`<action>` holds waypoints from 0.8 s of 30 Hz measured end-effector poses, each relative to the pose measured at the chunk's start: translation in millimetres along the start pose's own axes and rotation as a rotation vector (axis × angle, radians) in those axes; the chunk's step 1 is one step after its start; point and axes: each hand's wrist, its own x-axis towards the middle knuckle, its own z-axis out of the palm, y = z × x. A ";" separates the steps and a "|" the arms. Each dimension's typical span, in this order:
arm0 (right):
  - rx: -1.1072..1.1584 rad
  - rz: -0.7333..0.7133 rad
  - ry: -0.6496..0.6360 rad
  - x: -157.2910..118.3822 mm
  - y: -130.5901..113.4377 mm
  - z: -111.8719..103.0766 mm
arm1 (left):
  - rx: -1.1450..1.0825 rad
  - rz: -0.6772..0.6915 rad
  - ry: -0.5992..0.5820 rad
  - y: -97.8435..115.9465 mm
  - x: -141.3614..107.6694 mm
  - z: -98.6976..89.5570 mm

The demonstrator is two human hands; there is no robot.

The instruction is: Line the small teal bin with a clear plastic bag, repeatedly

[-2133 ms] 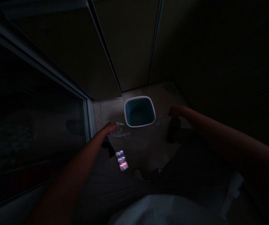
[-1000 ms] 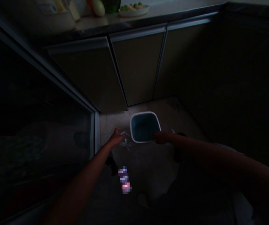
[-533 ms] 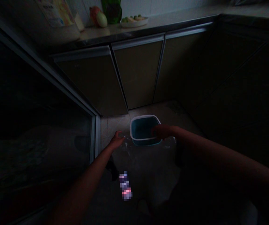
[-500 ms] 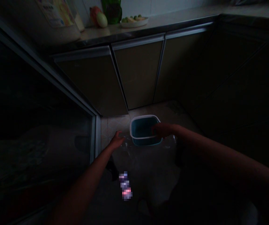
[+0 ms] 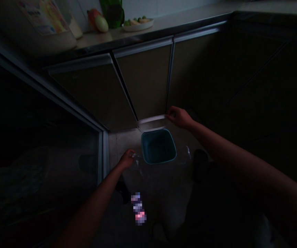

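Note:
A teal trash bin (image 5: 158,162) stands on the floor with its top open and its inside dark. My right hand (image 5: 180,117) grips a white rim ring (image 5: 152,119), held up off the bin at its far side, close to the cabinet bottoms. Left of the bin, my left hand (image 5: 127,159) has its thumb and fingers closed on thin see-through film. This looks like a clear plastic bag (image 5: 188,151), with glints on both sides of the bin; its full outline is lost in the dark.
Cabinet doors (image 5: 143,79) rise behind the bin under a countertop (image 5: 189,19) with a plate of food (image 5: 138,24), an onion (image 5: 101,24) and a large plastic container (image 5: 42,31). A sliding-door frame (image 5: 102,151) borders the left. A blurred-out lit object (image 5: 138,208) shows below.
My right hand has moved up and away, lifting the white rim off the bin. My left hand has closed on the clear film. The view has shifted slightly right.

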 end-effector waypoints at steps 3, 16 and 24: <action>-0.011 0.020 0.073 5.1 9.8 7.8 | 0.040 0.002 0.022 2.6 1.2 2.6; -0.044 0.024 0.041 10.9 36.0 24.9 | 0.110 0.026 0.002 -1.5 11.6 4.3; -0.063 0.035 0.027 4.7 45.8 16.7 | 0.189 0.063 0.030 3.5 10.8 4.5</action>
